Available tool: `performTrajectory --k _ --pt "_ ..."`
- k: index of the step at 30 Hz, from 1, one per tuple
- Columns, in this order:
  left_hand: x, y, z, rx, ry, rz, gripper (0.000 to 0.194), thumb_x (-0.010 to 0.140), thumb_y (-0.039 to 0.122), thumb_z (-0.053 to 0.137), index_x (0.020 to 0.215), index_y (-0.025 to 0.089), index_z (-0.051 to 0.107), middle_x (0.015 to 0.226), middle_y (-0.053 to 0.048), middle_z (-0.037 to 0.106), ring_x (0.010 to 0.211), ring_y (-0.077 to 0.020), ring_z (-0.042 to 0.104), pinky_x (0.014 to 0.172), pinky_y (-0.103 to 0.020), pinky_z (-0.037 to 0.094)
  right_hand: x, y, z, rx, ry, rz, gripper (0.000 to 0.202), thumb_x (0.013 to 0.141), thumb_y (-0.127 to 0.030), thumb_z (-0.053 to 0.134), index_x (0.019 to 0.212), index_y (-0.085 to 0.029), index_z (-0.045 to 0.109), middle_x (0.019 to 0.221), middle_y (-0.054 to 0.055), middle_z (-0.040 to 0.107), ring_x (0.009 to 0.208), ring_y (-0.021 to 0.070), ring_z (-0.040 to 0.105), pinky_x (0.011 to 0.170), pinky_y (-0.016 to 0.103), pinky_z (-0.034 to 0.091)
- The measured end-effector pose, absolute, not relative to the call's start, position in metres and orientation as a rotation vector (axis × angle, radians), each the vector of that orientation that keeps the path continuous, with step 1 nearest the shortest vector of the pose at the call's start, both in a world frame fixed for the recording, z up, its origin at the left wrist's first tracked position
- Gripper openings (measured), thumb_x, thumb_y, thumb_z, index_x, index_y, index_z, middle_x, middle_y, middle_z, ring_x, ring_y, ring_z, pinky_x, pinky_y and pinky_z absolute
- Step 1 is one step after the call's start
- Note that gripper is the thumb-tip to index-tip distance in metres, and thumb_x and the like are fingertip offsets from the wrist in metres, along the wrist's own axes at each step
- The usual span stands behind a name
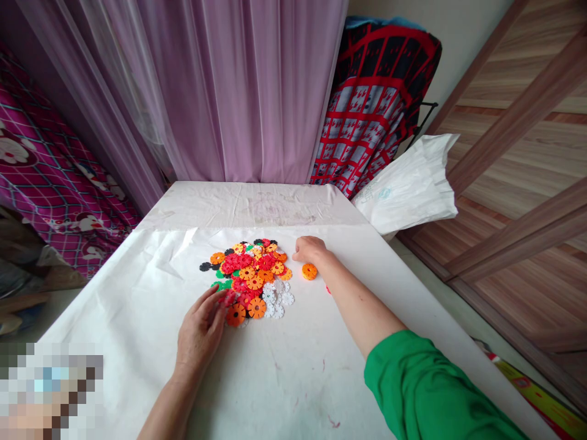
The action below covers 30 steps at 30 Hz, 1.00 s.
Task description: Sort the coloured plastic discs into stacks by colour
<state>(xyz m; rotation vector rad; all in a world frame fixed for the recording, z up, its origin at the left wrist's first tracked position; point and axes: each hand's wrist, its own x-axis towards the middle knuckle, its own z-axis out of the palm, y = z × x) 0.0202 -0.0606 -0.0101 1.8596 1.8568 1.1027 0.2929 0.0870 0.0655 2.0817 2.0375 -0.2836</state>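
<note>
A heap of notched plastic discs [250, 269] in red, orange, white, green and black lies on the white-covered table [257, 385]. My left hand [199, 327] rests at the near left edge of this heap, fingers apart, the fingertips by some red discs. Beyond the heap's right side, my right hand [309, 249] has its fingers curled closed; whatever they hold, if anything, is hidden. Just below that hand sits a small stack of orange discs [309, 272], apart from the heap. A bit of a red disc [328, 289] peeks out beside my right forearm.
A white bag [408, 189] stands by the table's far right corner. Purple curtains [257, 91] hang behind the table, with a red-and-black patterned cloth [367, 110] beside them. A blurred-out patch [50, 391] covers the lower left. Wooden doors [518, 146] line the right.
</note>
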Motion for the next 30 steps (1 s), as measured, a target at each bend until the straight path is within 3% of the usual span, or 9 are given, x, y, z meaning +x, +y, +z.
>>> performTrajectory --k 6,12,15,18,22,30 --pt "0.022 -0.061 -0.009 1.828 1.855 1.125 0.039 0.086 0.049 0.049 0.101 0.026 0.075 0.125 -0.005 0.07 0.099 -0.0207 0.071 0.075 -0.029 0.059 0.285 0.095 0.06 2.1 2.109 -0.277 0.03 0.079 -0.03 0.069 0.108 -0.021 0.072 0.12 0.01 0.071 0.112 0.0232 0.065 0.087 0.028 0.048" --pt "0.02 -0.06 -0.014 1.855 1.852 1.107 0.038 0.087 0.047 0.048 0.105 0.026 0.074 0.127 -0.005 0.068 0.103 -0.0217 0.069 0.084 -0.032 0.058 0.29 0.101 0.054 2.151 2.144 -0.327 0.034 0.083 -0.03 0.064 0.116 -0.027 0.068 0.125 0.004 0.068 0.115 0.0199 0.063 0.089 0.026 0.047" --pt "0.02 -0.06 -0.014 1.858 1.858 1.106 0.038 0.087 0.047 0.048 0.105 0.026 0.074 0.126 -0.005 0.069 0.104 -0.0224 0.069 0.087 -0.034 0.058 0.3 0.101 0.057 2.215 2.108 -0.346 0.034 0.087 -0.023 0.056 0.118 -0.028 0.067 0.127 0.002 0.067 0.114 0.0182 0.063 0.089 0.025 0.047" --pt "0.02 -0.06 -0.013 1.861 1.859 1.107 0.039 0.087 0.048 0.047 0.104 0.025 0.074 0.126 -0.006 0.069 0.103 -0.0224 0.07 0.086 -0.035 0.058 0.306 0.099 0.06 2.256 2.06 -0.356 0.034 0.085 -0.016 0.055 0.113 -0.028 0.07 0.126 0.003 0.068 0.112 0.0193 0.064 0.085 0.026 0.048" --pt "0.02 -0.06 -0.013 1.862 1.861 1.103 0.038 0.087 0.048 0.048 0.104 0.026 0.075 0.124 -0.005 0.07 0.101 -0.0214 0.07 0.082 -0.032 0.058 0.303 0.095 0.06 2.229 2.047 -0.409 0.024 0.078 -0.02 0.066 0.099 -0.027 0.074 0.115 0.004 0.073 0.105 0.0208 0.067 0.08 0.026 0.048" --pt "0.02 -0.06 -0.012 1.852 1.854 1.112 0.038 0.087 0.049 0.048 0.103 0.026 0.075 0.126 -0.004 0.069 0.101 -0.021 0.07 0.081 -0.03 0.058 0.317 0.093 0.056 2.306 2.01 -0.411 0.029 0.079 -0.021 0.062 0.105 -0.029 0.072 0.119 0.002 0.071 0.107 0.0188 0.066 0.081 0.024 0.048"
